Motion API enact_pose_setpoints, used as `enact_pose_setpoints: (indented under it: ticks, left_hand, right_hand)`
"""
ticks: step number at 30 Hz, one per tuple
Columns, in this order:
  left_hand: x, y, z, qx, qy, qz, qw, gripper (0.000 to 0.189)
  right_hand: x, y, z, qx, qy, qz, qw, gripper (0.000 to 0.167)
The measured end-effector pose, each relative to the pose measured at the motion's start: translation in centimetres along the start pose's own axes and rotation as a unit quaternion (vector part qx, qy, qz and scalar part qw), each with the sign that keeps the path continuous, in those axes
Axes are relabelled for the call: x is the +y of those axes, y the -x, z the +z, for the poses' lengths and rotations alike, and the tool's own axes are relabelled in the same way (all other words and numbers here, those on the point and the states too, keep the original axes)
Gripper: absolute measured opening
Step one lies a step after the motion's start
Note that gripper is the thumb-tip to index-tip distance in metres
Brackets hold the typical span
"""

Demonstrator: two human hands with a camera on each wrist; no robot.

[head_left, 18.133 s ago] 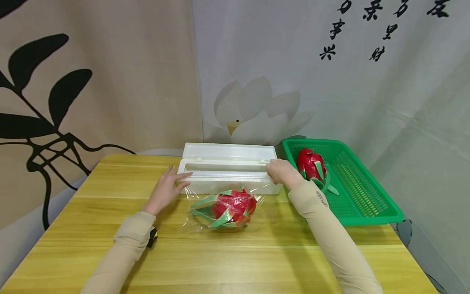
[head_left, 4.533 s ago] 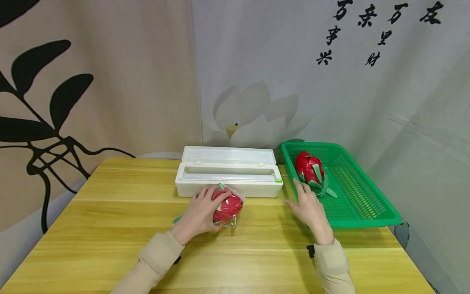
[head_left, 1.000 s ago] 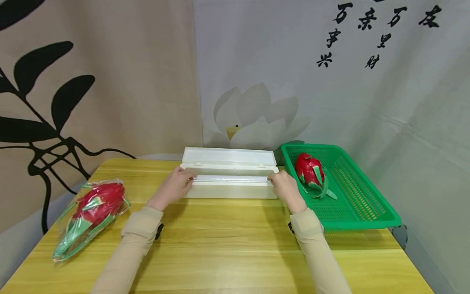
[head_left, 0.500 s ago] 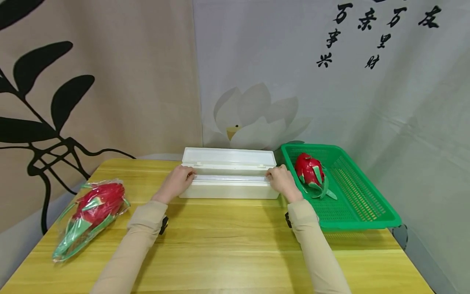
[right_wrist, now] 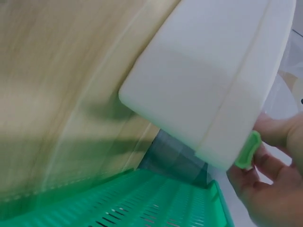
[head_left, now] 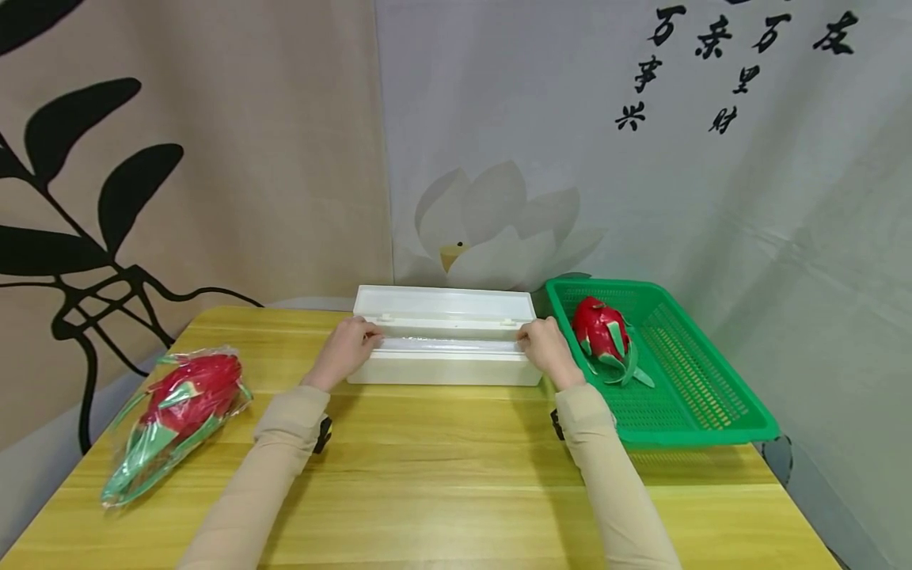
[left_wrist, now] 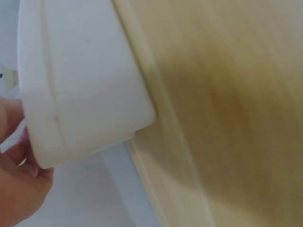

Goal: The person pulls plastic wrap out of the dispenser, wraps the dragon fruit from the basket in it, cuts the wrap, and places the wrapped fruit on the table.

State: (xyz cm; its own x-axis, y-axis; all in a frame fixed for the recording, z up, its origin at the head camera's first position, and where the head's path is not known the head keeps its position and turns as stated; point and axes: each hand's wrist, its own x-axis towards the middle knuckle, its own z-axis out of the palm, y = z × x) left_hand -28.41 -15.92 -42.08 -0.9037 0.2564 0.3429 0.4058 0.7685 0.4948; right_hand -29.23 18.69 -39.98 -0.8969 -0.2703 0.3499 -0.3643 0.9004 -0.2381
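Left hand (head_left: 341, 354) and right hand (head_left: 551, 354), film (head_left: 449, 345) seemingly pinched, are set at both ends of the crosswise white box (head_left: 445, 370).

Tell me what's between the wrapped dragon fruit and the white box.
The head view shows bare wooden tabletop beside the wrapped dragon fruit, then the left hand and sleeve, with the hand at the left end of the white box.

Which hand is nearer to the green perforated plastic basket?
The right hand, just left of the basket, at the near end of the white rectangular box; the left hand is at the box's opposite end, farther away.
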Motion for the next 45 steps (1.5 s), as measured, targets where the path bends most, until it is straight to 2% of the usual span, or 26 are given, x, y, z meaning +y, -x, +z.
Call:
enact_pose_setpoints:
  ticks: [7,14,19,24,32,39,45]
  left_hand:
    - [-0.1,0.6,0.3,0.052,0.013,0.011,0.9985,0.016]
    - [0.2,0.7,0.3,0.072,0.084,0.012,0.9938,0.018]
    - [0.3,0.5,0.4,0.085,0.106,0.006,0.9907,0.020]
    - [0.4,0.5,0.3,0.103,0.129,-0.005,0.9863,0.020]
    - [0.6,0.4,0.3,0.130,0.144,-0.010,0.9809,0.020]
    - [0.7,0.4,0.0,0.141,0.183,-0.027,0.9726,0.020]
    - [0.8,0.2,-0.3,0.158,0.194,-0.032,0.9677,0.020]
  right_hand:
    - [-0.1,0.0,0.4,0.035,-0.066,0.028,0.9968,0.010]
    - [-0.3,-0.2,0.6,0.061,-0.135,0.072,0.9863,0.015]
    - [-0.5,-0.3,0.5,0.072,-0.159,0.097,0.9798,0.015]
    - [-0.6,-0.2,0.3,0.096,-0.185,0.099,0.9731,0.014]
    - [-0.9,-0.1,0.1,0.115,-0.227,0.138,0.9572,0.014]
    - [-0.9,-0.1,-0.1,0.126,-0.258,0.168,0.9432,0.015]
    - [-0.9,-0.1,-0.3,0.141,-0.266,0.167,0.9389,0.016]
